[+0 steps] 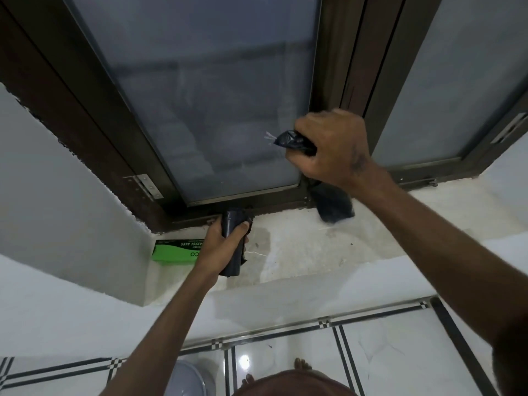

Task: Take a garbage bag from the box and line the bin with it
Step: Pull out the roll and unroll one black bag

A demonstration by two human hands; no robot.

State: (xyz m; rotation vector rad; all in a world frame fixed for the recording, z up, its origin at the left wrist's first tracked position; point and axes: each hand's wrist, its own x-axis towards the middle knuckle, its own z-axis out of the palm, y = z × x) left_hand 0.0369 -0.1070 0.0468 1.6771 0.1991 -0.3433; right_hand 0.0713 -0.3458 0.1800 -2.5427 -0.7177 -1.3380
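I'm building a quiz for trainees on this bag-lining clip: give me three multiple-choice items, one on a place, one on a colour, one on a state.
1. Where does the garbage bag box lie?
A. on the window sill
B. on the floor tiles
C. inside the bin

2. What colour is the box?
A. red
B. green
C. white

3. What is the left hand doing?
A. hanging free
B. resting flat on the glass
C. closed on a dark roll of bags

Key: 1 A, it sits on the sill in the corner below the window frame. 2 B, its sides are bright green. 3 C, fingers wrap the roll while the right hand holds a separate black bag.
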